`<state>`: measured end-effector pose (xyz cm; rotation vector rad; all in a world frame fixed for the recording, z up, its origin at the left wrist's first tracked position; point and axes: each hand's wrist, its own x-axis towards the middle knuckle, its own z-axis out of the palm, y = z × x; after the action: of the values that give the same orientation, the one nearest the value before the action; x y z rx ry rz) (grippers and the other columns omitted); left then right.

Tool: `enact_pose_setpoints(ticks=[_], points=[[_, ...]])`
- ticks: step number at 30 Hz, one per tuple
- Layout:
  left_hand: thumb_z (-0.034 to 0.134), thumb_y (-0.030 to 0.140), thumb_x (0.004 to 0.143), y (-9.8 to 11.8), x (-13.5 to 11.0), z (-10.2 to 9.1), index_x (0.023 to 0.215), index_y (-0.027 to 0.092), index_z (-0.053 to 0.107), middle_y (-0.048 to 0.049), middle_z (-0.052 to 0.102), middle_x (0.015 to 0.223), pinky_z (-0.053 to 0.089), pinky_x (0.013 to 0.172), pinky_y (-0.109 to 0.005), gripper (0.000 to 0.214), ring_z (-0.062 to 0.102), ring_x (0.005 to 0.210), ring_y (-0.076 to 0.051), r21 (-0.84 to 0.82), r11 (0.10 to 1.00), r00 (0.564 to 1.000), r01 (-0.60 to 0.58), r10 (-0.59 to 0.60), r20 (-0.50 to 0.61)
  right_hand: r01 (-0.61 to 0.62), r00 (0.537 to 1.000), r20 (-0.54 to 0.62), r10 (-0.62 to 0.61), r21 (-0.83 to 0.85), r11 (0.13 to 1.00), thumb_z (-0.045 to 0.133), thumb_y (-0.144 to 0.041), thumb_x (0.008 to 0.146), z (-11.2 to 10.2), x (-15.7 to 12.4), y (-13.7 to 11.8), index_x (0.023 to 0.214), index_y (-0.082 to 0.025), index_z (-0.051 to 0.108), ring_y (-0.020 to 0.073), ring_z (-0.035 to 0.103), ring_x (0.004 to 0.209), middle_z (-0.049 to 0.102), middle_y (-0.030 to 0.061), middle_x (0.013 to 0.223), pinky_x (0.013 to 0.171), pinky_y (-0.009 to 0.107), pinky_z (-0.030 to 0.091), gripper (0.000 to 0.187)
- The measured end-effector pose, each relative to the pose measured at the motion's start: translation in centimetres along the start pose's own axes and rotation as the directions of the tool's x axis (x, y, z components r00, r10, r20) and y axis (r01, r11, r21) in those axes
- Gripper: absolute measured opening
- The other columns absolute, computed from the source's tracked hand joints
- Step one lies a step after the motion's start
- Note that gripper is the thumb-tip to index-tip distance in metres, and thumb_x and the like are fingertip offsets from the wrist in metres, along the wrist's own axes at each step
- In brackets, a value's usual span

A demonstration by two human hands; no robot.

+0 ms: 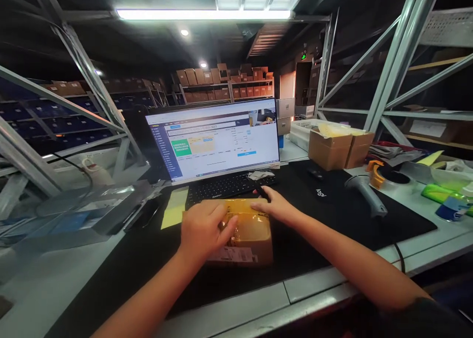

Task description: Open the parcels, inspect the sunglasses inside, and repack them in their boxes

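Observation:
A small cardboard box [254, 232] sealed with shiny yellowish tape lies on the black desk mat, with a white printed label on its near side. My left hand [203, 224] grips the box from the left, its thumb and curled fingers on the taped top. At the box's far right corner, my right hand [275, 206] is closed round a slim black tool [262, 192] that points toward the keyboard. Its exact kind is hidden by the fingers. The thumb of this hand touches the taped top of the box.
Behind the box stand a black keyboard [225, 187] and a lit monitor [218, 141]. Yellow paper [175, 207] lies left. To the right are a barcode scanner [365, 195], a tape dispenser [386, 174], a spray bottle [456, 205] and cardboard boxes [328, 148]. A grey tray [111, 210] sits far left.

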<state>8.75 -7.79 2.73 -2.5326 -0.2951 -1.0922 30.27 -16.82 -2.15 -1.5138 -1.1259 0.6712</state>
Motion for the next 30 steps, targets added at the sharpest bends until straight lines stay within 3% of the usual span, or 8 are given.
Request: enact_pose_setpoints(ticks=[5,10,14,19,23,26,29,30], points=[[0.041,0.045,0.101,-0.3,-1.5,0.1,0.053,0.022,0.042,-0.0003,0.045,0.049,0.022,0.052,-0.034,0.053,0.04,0.049,-0.016,0.14,0.984,0.956,-0.108,0.142,-0.256,-0.042,0.999,-0.024,0.044,0.07,0.997,0.072,-0.045,0.071,0.2,-0.4,-0.3,0.113,-0.017,0.059,0.0218,0.063,0.091,0.065,0.0036,0.099,0.078,0.031,0.049,0.053],[0.031,0.048,0.104,-0.1,-4.7,-0.1,0.074,0.02,0.062,-0.007,0.067,0.066,0.036,0.055,-0.033,0.052,0.059,0.062,-0.02,0.146,0.964,0.903,-0.222,0.26,-0.344,-0.027,0.998,-0.052,0.031,0.092,0.995,0.071,-0.047,0.071,0.3,-0.5,0.1,0.111,-0.016,0.059,0.0228,0.063,0.093,0.066,0.0051,0.101,0.081,0.032,0.049,0.052],[0.036,0.04,0.103,1.3,-7.5,-0.6,0.111,0.009,0.068,-0.0167,0.076,0.103,0.051,0.083,-0.041,0.045,0.068,0.097,-0.028,0.172,0.944,0.941,-0.28,0.305,-0.145,-0.016,0.998,-0.066,0.022,0.098,0.995,0.07,-0.049,0.071,0.4,-0.4,0.4,0.111,-0.017,0.059,0.0232,0.063,0.097,0.066,0.0058,0.105,0.083,0.032,0.049,0.052],[0.051,0.032,0.098,2.4,-8.4,-0.9,0.116,0.002,0.067,-0.0211,0.071,0.118,0.049,0.101,-0.04,0.039,0.062,0.115,-0.027,0.257,0.873,0.902,-0.414,0.431,-0.009,-0.001,0.999,-0.035,0.004,0.094,0.996,0.067,-0.05,0.075,0.5,-0.5,0.5,0.114,-0.018,0.056,0.0238,0.065,0.096,0.067,0.0068,0.107,0.078,0.031,0.052,0.052],[0.043,0.036,0.102,2.0,-5.1,-2.9,0.111,0.003,0.07,-0.0192,0.073,0.115,0.053,0.099,-0.038,0.043,0.062,0.116,-0.027,0.004,0.893,0.893,-0.45,0.45,0.008,0.056,0.998,-0.035,-0.055,0.0,0.998,0.06,-0.053,0.084,0.3,-0.3,0.7,0.116,-0.016,0.059,0.0256,0.065,0.102,0.068,0.0097,0.112,0.084,0.034,0.051,0.049],[0.045,0.023,0.101,0.7,-0.8,-4.2,0.092,0.017,0.075,-0.0074,0.076,0.102,0.055,0.091,-0.033,0.032,0.068,0.1,-0.021,-0.218,0.947,0.933,-0.237,0.284,0.221,0.126,0.992,-0.008,-0.128,-0.124,0.984,0.051,-0.052,0.091,-0.9,-0.2,0.8,0.108,-0.016,0.066,0.0271,0.063,0.105,0.07,0.01,0.11,0.092,0.038,0.048,0.042],[0.062,0.031,0.094,-1.3,3.0,-3.2,0.111,0.021,0.071,-0.0084,0.072,0.117,0.054,0.094,-0.037,0.023,0.066,0.108,-0.025,-0.207,0.978,0.807,0.001,0.121,0.578,0.182,0.983,0.049,-0.176,-0.252,0.95,0.049,-0.046,0.095,-3.4,-0.7,0.6,0.105,-0.017,0.073,0.0292,0.064,0.103,0.072,0.0107,0.106,0.093,0.041,0.046,0.039],[0.07,0.038,0.087,-2.0,3.8,-2.3,0.127,0.018,0.064,-0.0127,0.065,0.132,0.05,0.101,-0.042,0.045,0.06,0.121,-0.03,-0.184,0.983,0.76,0.011,0.111,0.641,0.198,0.98,0.081,-0.182,-0.282,0.939,0.051,-0.044,0.094,-4.5,-1.0,0.3,0.107,-0.018,0.074,0.0292,0.064,0.102,0.073,0.0106,0.105,0.092,0.041,0.046,0.037]])
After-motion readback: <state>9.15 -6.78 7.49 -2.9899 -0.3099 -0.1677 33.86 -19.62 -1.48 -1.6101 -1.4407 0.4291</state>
